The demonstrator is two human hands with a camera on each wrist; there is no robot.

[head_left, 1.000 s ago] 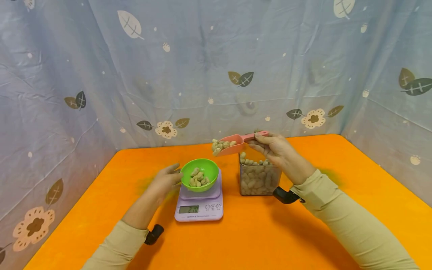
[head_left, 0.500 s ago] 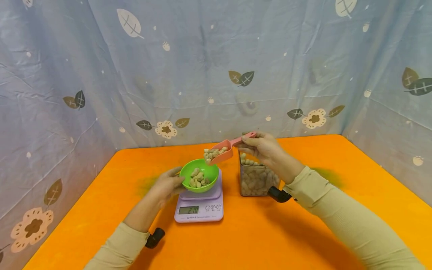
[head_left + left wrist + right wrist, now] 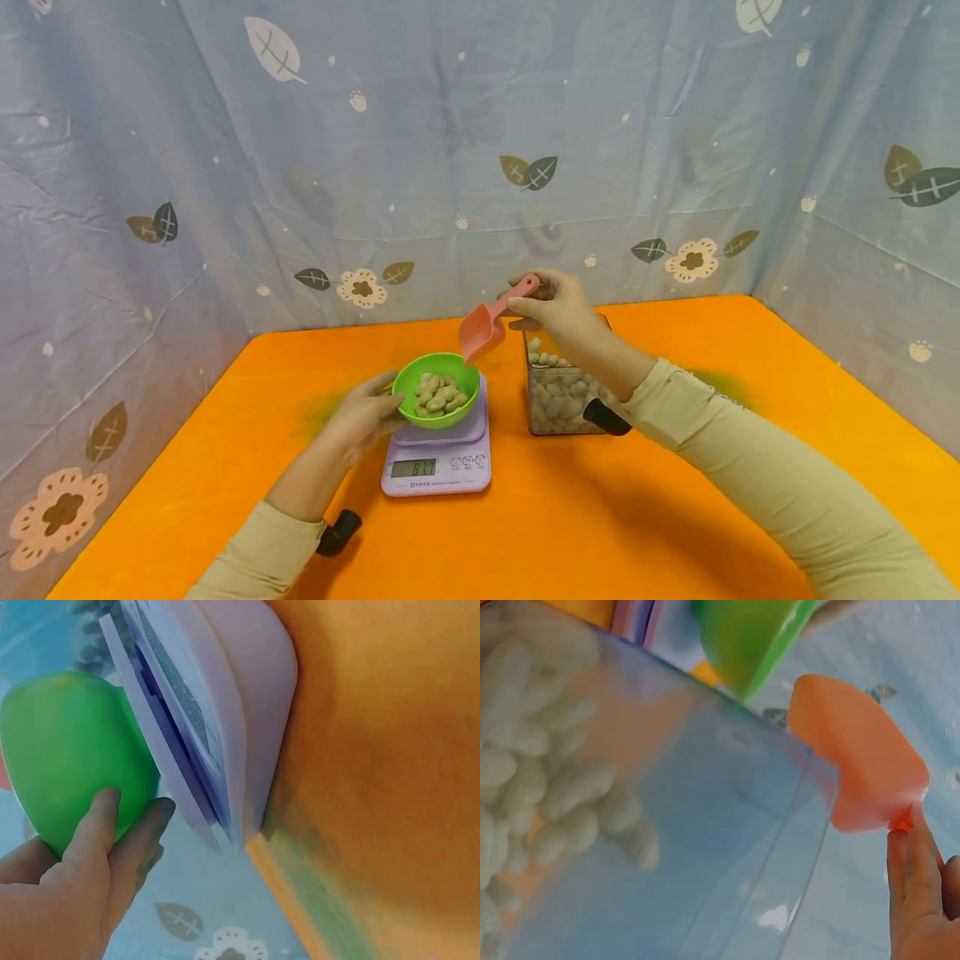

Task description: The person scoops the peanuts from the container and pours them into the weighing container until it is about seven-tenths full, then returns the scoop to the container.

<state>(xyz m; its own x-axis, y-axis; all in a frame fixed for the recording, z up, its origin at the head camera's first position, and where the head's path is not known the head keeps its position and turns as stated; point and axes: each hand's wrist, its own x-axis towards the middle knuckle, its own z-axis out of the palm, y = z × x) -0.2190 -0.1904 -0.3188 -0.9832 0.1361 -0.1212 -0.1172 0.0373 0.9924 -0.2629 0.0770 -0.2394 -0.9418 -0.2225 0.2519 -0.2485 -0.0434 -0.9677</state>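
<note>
My right hand point(image 3: 558, 308) grips a pink scoop point(image 3: 482, 329) by its handle, tilted down toward the right rim of a green bowl point(image 3: 401, 390). No peanuts show in the scoop. Unshelled peanuts point(image 3: 440, 396) are heaped inside the bowl, which rests on a lilac kitchen scale point(image 3: 467, 479). Its display point(image 3: 414, 468) seems to read 877. From the left, my left hand point(image 3: 360, 421) touches the bowl's side; in the left wrist view its fingers point(image 3: 94, 829) lie fairly straight along the outer wall. The right wrist view shows the scoop's orange-looking underside point(image 3: 862, 757).
Right of the scale stands a clear square container point(image 3: 534, 400) partly filled with peanuts point(image 3: 566, 396), beneath my right forearm. An orange cloth point(image 3: 480, 554) covers the table. Blue leaf-print curtains point(image 3: 450, 125) hang round the back and sides.
The scoop has moved left and tipped, and its peanuts have dropped into the bowl. The display has gone from about 210 to 877. My left hand has come against the bowl.
</note>
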